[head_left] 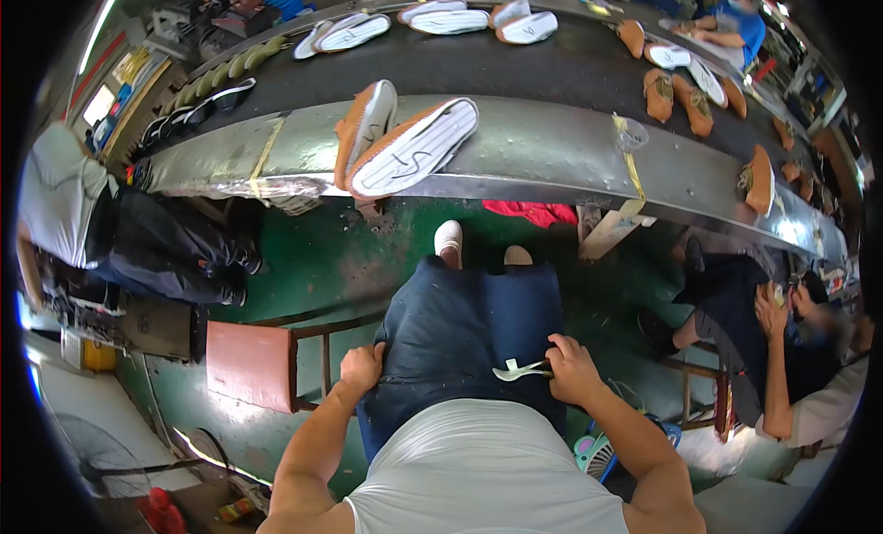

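My left hand (363, 367) is closed at the side of my dark blue trousers (432, 322), its fingertips against the cloth; whether it pinches the cloth is hard to see. Over the other thigh, my right hand (574, 368) grips a slim pale tool (521, 372) with a rounded, shoehorn-like end; its exact kind is unclear. Ahead of me, on the metal ledge of the bench, two tan shoes lean together: one shoe (366, 129) on its side, the other with its white sole (418, 157) turned up and marked in dark ink. Neither hand touches them.
Beyond the ledge, a dark conveyor belt (303, 79) carries several more shoes. A brown-topped stool (248, 367) stands at my left. One person (69, 198) stands at far left; another (819, 396) sits at right. A red cloth (529, 212) lies under the bench.
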Demonstrator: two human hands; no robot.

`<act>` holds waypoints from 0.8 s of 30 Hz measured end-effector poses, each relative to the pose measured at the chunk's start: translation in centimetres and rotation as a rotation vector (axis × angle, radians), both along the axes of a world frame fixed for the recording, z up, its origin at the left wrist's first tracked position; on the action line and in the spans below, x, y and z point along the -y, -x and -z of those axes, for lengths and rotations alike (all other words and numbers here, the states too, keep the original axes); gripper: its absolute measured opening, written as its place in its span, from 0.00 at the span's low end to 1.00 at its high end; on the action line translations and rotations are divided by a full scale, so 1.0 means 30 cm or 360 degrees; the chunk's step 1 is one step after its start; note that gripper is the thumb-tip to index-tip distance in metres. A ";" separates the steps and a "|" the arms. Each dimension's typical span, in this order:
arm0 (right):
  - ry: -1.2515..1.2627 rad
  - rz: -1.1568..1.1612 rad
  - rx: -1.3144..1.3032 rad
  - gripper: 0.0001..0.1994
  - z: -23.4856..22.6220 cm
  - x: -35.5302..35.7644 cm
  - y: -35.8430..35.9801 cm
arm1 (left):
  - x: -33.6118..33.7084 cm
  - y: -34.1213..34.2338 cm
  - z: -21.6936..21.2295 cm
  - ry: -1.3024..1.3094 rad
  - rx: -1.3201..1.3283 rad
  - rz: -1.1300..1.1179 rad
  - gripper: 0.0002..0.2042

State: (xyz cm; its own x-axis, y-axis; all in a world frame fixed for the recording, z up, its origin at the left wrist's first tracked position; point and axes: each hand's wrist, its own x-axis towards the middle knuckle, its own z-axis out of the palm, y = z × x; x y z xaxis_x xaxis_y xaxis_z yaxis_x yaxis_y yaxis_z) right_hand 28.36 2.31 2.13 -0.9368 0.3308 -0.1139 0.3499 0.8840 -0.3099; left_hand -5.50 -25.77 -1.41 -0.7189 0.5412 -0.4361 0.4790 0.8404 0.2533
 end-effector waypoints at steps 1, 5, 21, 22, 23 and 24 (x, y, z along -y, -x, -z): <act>-0.0004 0.0093 -0.0282 0.17 0.021 -0.006 -0.017 | -0.008 -0.017 -0.061 0.0062 -0.0135 0.0016 0.28; 0.0386 0.0390 -0.0413 0.14 0.146 -0.013 -0.098 | 0.049 -0.014 -0.226 -0.0045 -0.0325 0.0073 0.26; 0.1085 0.1215 0.0205 0.17 0.156 0.232 -0.719 | -0.563 0.202 -0.658 -0.1218 -0.1165 0.0663 0.39; 0.1086 0.1196 0.0192 0.17 0.123 0.223 -0.698 | -0.642 0.274 -0.672 -0.1180 -0.1263 0.0634 0.40; 0.1031 0.1283 0.0018 0.16 0.054 0.210 -0.656 | -0.716 0.356 -0.649 -0.1095 -0.1427 0.0481 0.39; 0.0977 0.1425 -0.0164 0.14 0.011 0.214 -0.630 | -0.792 0.386 -0.714 -0.0692 -0.0968 0.0392 0.39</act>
State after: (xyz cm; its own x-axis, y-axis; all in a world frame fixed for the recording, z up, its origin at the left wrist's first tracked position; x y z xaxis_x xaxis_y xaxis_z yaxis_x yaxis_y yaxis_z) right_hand 47.26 -4.12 1.79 -0.3990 0.8113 -0.4274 0.7369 0.0063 -0.6759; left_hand -17.07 -2.01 20.00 -0.6004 0.7479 0.2831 0.7988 0.5775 0.1685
